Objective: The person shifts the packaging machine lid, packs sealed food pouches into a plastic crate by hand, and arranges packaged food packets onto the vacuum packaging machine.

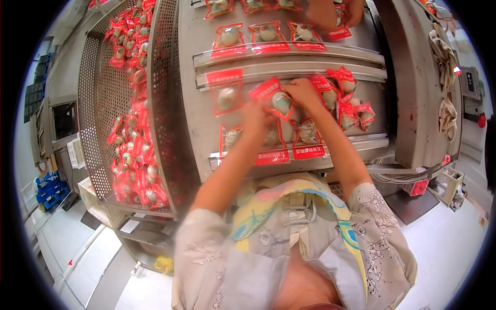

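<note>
Right hand (304,93): fingers bent, pinched on the edge of a red-and-clear packet (281,103). Left hand (257,118) (motion-blurred) beside the same packet; opening and grip cannot be told.

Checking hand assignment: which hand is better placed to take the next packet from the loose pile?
Probably the right hand: it is nearer the pile, with its forearm beside it. The left hand is farther off, across the packet between the hands.

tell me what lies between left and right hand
The head view shows a red and clear packet between left hand and right hand, a pale round item inside.
</note>
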A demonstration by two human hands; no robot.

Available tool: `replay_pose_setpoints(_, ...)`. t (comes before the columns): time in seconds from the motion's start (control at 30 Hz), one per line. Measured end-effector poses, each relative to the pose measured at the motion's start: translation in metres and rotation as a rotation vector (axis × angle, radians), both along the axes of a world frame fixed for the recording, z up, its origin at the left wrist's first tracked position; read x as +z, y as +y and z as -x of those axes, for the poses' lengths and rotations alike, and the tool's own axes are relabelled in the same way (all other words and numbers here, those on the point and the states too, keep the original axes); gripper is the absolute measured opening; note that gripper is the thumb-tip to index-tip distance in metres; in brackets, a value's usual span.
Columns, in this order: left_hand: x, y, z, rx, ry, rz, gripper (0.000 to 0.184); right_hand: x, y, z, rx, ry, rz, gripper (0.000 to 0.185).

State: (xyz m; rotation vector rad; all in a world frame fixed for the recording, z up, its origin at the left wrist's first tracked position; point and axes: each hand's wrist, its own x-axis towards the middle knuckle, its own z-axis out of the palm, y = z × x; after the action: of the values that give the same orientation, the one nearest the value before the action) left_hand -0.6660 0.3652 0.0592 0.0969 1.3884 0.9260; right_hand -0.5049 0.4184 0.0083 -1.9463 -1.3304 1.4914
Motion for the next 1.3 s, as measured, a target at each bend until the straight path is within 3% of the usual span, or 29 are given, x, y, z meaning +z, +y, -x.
replay_pose_setpoints(0.13,-0.015,0.011,0.004,-0.009,-0.064,-0.009,0.005,0.030,-0.006,0.012,-0.186,0.106,-0.068,0.030)
replay_pose_setpoints(0.23,-0.021,0.022,0.002,-0.033,-0.048,-0.074,0.011,0.013,-0.012,0.020,-0.387,0.205,-0.267,0.031)
replay_pose_setpoints(0.33,-0.008,0.022,-0.001,-0.093,0.146,-0.161,0.019,0.005,-0.014,0.019,-0.354,0.148,-0.305,0.029)
replay_pose_setpoints(0.43,-0.011,0.007,0.007,-0.189,0.073,-0.126,0.028,0.013,-0.011,0.004,-0.206,0.236,-0.009,0.026)
replay_pose_setpoints(0.53,-0.014,0.003,0.011,-0.227,-0.034,-0.026,0.030,0.030,-0.007,0.002,-0.049,0.108,0.094,0.024)
replay_pose_setpoints(0.67,-0.006,0.006,0.009,-0.150,-0.071,0.018,0.029,0.006,-0.002,0.001,-0.123,0.200,0.011,0.026)
replay_pose_setpoints(0.93,-0.025,0.025,0.007,-0.003,-0.170,0.085,0.030,0.015,-0.015,0.022,-0.369,0.207,-0.239,0.027)
replay_pose_setpoints(1.03,-0.009,0.013,-0.004,-0.042,0.197,-0.280,0.040,-0.015,-0.017,0.013,-0.325,0.131,-0.340,0.026)
replay_pose_setpoints(1.13,0.019,-0.008,-0.011,-0.267,1.086,-0.904,0.054,-0.006,-0.017,0.008,-0.341,0.285,-0.180,0.023)
replay_pose_setpoints(1.23,0.013,-0.007,-0.004,-0.663,1.234,-1.010,0.056,0.039,-0.011,0.013,-0.152,-0.299,-0.610,0.020)
replay_pose_setpoints(1.3,0.001,-0.003,0.002,-0.798,1.285,-1.061,0.054,0.056,0.004,0.025,-0.058,-0.439,-0.741,0.016)
